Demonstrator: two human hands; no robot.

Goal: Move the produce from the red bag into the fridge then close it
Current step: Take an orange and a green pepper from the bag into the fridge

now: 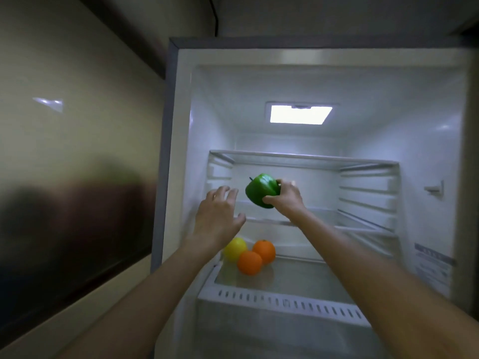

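Observation:
The fridge [181, 130] stands open in front of me, lit from inside. My right hand [287, 198] grips a green bell pepper [260, 190] and holds it in the air in front of the middle glass shelf [363, 224]. Just left of the pepper, my left hand [219, 216] reaches into the fridge with its fingers spread and holds nothing. On the lower glass shelf [298, 278] lie a yellow lemon [234, 248] and two oranges [264, 251] [249, 263], close together at the left. The red bag and the fridge door are out of view.
An upper glass shelf [298, 158] spans the fridge above the pepper. A white vented drawer front [285, 303] runs below the lower shelf. A glossy dark wall panel [77, 203] stands to the left of the fridge.

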